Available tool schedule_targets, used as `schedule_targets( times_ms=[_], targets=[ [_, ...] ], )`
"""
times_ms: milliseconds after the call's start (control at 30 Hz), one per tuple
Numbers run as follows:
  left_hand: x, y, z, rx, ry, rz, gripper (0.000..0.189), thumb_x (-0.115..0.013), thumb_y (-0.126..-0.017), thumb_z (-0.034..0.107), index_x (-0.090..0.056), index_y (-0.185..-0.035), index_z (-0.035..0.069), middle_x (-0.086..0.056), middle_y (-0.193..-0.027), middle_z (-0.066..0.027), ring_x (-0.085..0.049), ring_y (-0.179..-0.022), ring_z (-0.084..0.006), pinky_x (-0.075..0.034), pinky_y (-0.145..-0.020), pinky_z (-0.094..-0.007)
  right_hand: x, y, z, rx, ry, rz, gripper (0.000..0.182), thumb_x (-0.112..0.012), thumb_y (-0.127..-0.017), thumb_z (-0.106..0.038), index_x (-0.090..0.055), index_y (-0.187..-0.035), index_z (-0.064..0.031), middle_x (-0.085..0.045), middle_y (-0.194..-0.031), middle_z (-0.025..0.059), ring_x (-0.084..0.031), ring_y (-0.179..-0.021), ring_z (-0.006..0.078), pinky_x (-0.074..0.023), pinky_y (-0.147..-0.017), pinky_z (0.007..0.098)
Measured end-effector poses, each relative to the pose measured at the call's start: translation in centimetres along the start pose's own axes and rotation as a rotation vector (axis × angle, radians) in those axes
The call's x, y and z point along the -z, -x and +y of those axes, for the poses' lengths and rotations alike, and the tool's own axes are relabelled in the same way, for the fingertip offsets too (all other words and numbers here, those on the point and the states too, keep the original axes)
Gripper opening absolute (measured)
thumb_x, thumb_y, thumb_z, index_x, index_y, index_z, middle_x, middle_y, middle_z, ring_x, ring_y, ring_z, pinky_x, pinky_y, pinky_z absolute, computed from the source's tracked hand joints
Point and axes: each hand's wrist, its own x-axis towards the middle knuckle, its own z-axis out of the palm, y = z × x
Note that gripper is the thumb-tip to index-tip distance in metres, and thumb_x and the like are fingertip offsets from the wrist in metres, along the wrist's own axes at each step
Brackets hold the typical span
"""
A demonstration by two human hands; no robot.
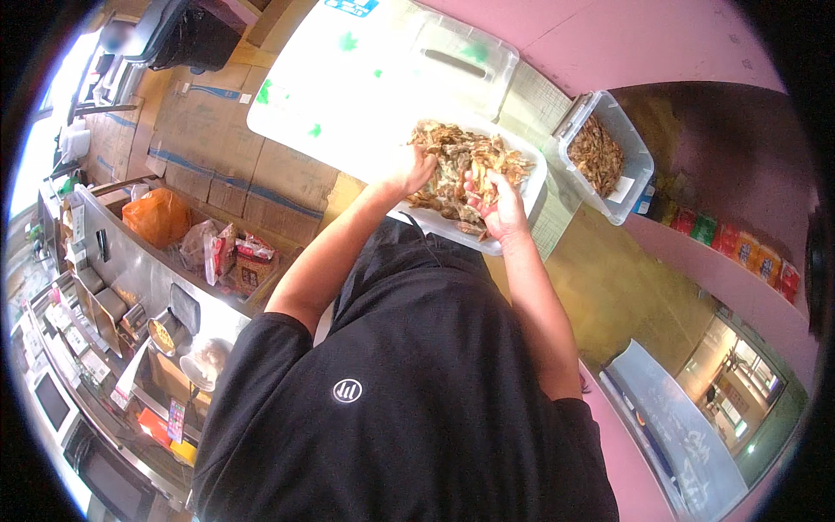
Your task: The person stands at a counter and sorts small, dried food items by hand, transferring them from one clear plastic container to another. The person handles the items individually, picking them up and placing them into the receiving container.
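A white plastic tray [536, 189] sits close in front of my body, heaped with dried brown food pieces [450, 176] whose exact kind I cannot tell. My left hand [415, 171] is at the left side of the heap, its fingers curled down among the pieces. Whether those fingers grip anything is hidden. Over the right part of the tray, my right hand [501, 207] is turned partly palm up. It holds a small clump of lighter dried pieces [483, 185] between thumb and fingers.
Left of the tray is a white tabletop [326, 98] with green leaf prints. Behind it lies a clear plastic lid [502, 62]. A clear bin [639, 153] of similar dried pieces stands to the right. Bagged goods [254, 264] fill a drawer at left; colourful packets [747, 248] line a pink shelf.
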Motion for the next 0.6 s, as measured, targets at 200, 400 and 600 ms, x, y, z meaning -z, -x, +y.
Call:
schedule_targets(
  times_ms=[200, 400, 600],
  targets=[
    [5.8, 1.3, 6.4, 0.114, 0.353, -0.522, 0.037, -0.051, -0.097, 0.032, -0.076, -0.097, 0.006, -0.074, -0.091, -0.0136, -0.069, -0.086, -0.0242, -0.054, -0.084, -0.0400, -1.7, 0.6, -1.4, 0.239, 0.243, -0.163, 0.034, -0.074, -0.091, -0.008, -0.066, -0.123, -0.0048, -0.071, -0.116, 0.0082, -0.067, -0.104, 0.0169, -0.0546, -0.084, 0.0328],
    [7.2, 3.3, 9.1, 0.256, 0.177, -0.581, 0.041, -0.054, -0.097, 0.038, -0.076, -0.097, 0.003, -0.074, -0.089, -0.0205, -0.072, -0.086, -0.0323, -0.054, -0.081, -0.0453, -1.6, -0.6, -0.5, 0.198, 0.425, -0.295, 0.036, -0.072, -0.090, -0.001, -0.065, -0.126, 0.0000, -0.071, -0.116, 0.0079, -0.067, -0.102, 0.0176, -0.0551, -0.092, 0.0334],
    [6.3, 5.5, 8.5, 0.165, 0.295, -0.438, 0.035, -0.052, -0.102, 0.026, -0.070, -0.116, -0.001, -0.073, -0.101, -0.0147, -0.066, -0.095, -0.0226, -0.052, -0.087, -0.0382, -0.6, -1.0, -0.6, 0.135, 0.464, -0.386, 0.035, -0.074, -0.092, -0.008, -0.063, -0.124, 0.0005, -0.070, -0.113, 0.0070, -0.068, -0.104, 0.0177, -0.0582, -0.089, 0.0344]
  ],
)
